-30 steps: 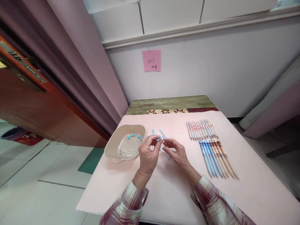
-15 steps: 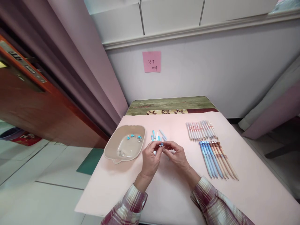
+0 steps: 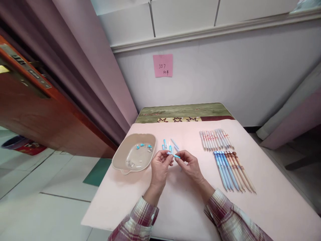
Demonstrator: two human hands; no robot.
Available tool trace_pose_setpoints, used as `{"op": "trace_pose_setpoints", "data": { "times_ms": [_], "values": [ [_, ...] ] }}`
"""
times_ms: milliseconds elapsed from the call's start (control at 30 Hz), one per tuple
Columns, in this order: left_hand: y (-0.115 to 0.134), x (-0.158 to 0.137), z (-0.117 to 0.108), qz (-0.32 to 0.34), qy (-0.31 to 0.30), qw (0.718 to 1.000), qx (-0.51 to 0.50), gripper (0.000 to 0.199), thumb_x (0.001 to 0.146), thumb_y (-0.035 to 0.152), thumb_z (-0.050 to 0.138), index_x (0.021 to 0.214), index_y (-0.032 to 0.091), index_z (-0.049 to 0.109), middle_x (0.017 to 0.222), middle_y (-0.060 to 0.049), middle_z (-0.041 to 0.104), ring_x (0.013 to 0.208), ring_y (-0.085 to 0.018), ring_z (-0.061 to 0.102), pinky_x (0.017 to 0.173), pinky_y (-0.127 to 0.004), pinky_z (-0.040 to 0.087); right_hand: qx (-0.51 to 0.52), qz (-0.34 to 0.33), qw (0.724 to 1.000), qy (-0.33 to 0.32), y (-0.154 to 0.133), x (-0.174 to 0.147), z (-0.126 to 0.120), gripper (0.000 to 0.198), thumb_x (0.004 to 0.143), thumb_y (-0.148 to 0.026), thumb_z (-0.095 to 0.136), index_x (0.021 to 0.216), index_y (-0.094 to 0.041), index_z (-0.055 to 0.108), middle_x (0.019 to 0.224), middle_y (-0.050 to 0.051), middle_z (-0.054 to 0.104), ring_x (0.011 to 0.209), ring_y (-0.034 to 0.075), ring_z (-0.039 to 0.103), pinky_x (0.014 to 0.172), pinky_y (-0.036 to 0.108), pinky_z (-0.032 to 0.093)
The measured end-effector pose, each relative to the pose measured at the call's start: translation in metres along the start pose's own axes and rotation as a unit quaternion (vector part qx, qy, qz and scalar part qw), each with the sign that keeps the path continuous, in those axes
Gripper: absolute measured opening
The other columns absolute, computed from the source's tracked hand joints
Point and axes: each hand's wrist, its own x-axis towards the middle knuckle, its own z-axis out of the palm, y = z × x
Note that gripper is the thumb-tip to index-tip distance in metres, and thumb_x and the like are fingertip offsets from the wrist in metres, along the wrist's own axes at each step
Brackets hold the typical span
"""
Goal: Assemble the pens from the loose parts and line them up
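Note:
Between my hands lies a small blue and white pen part [image 3: 176,156], held nearly level over the table. My left hand [image 3: 161,164] pinches its left end with thumb and fingers. At its right end, my right hand [image 3: 189,165] grips the blue tip the same way. Just beyond my fingers, several loose blue and white pen parts [image 3: 165,144] lie on the pink cover, partly hidden by my left hand. A lone light blue piece [image 3: 175,144] slants behind them.
A beige basin [image 3: 117,162] on the left holds small blue and clear pieces. To the right, printed pens [image 3: 217,140] lie in a row, with blue and brown pens [image 3: 230,170] in a row nearer me. The pink-covered table [image 3: 190,214] meets the wall.
The piece in my hands has turned from pointing end-on at me to lying sideways, and my hands have drawn slightly apart. The rows and the basin are unchanged.

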Motion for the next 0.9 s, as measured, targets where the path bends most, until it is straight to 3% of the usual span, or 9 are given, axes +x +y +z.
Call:
{"op": "trace_pose_setpoints", "data": {
  "times_ms": [100,233,333,433,600,733,900],
  "values": [
    [-0.002,0.0,0.0,-0.039,-0.005,0.999,-0.034,0.032,0.067,0.027,0.078,0.091,0.015,0.061,0.072,0.0,0.065,0.06,-0.01,0.061,0.057,-0.022,0.051,0.064,0.016,0.997,0.033,0.001,0.002,-0.002,0.019,0.081,-0.032,0.068,0.095,-0.02,0.064,0.085,0.002,0.066,0.073,0.015,0.06,0.068,0.027,0.049],
    [-0.011,-0.004,0.002,-0.118,-0.058,0.988,-0.087,0.03,0.066,0.023,0.08,0.089,0.012,0.062,0.074,-0.003,0.069,0.063,-0.011,0.065,0.063,-0.023,0.054,0.151,0.045,0.986,0.055,-0.003,0.004,-0.003,0.022,0.078,-0.033,0.071,0.096,-0.021,0.065,0.08,0.0,0.064,0.07,0.014,0.06,0.064,0.027,0.049],
    [-0.02,-0.007,0.001,-0.179,-0.082,0.968,-0.155,0.029,0.067,0.017,0.079,0.09,0.011,0.064,0.082,-0.005,0.071,0.074,-0.012,0.069,0.074,-0.024,0.056,0.164,0.056,0.983,0.057,-0.007,0.004,-0.003,0.023,0.077,-0.033,0.073,0.095,-0.021,0.066,0.075,-0.001,0.064,0.068,0.014,0.059,0.064,0.027,0.049],
    [-0.025,-0.007,0.0,-0.196,-0.08,0.959,-0.189,0.027,0.068,0.014,0.077,0.092,0.01,0.065,0.09,-0.007,0.072,0.086,-0.015,0.07,0.084,-0.025,0.055,0.161,0.06,0.984,0.054,-0.007,0.004,-0.002,0.023,0.076,-0.032,0.074,0.094,-0.021,0.066,0.075,0.0,0.064,0.069,0.014,0.06,0.067,0.028,0.049],
    [-0.016,-0.003,0.0,-0.127,-0.055,0.983,-0.117,0.024,0.076,0.02,0.071,0.095,0.011,0.06,0.09,-0.01,0.072,0.087,-0.018,0.071,0.085,-0.029,0.055,0.157,0.079,0.982,0.067,-0.003,0.006,-0.003,0.021,0.077,-0.035,0.071,0.089,-0.02,0.062,0.074,-0.001,0.061,0.063,0.012,0.056,0.06,0.026,0.046],
    [-0.003,-0.003,0.0,-0.023,-0.027,0.999,0.004,0.024,0.082,0.033,0.065,0.095,0.015,0.055,0.084,-0.006,0.071,0.077,-0.018,0.072,0.07,-0.03,0.058,0.169,0.11,0.979,0.033,-0.003,0.006,-0.004,0.022,0.076,-0.035,0.071,0.09,-0.02,0.062,0.071,-0.003,0.058,0.058,0.011,0.053,0.058,0.025,0.043],
    [0.009,-0.006,-0.004,0.052,-0.011,0.994,0.097,0.023,0.083,0.038,0.063,0.089,0.017,0.059,0.072,-0.002,0.068,0.065,-0.016,0.068,0.051,-0.024,0.054,0.221,0.168,0.96,-0.023,-0.007,0.002,-0.001,0.019,0.078,-0.034,0.069,0.089,-0.019,0.066,0.074,-0.001,0.06,0.057,0.01,0.051,0.055,0.024,0.041]
  ]
}}
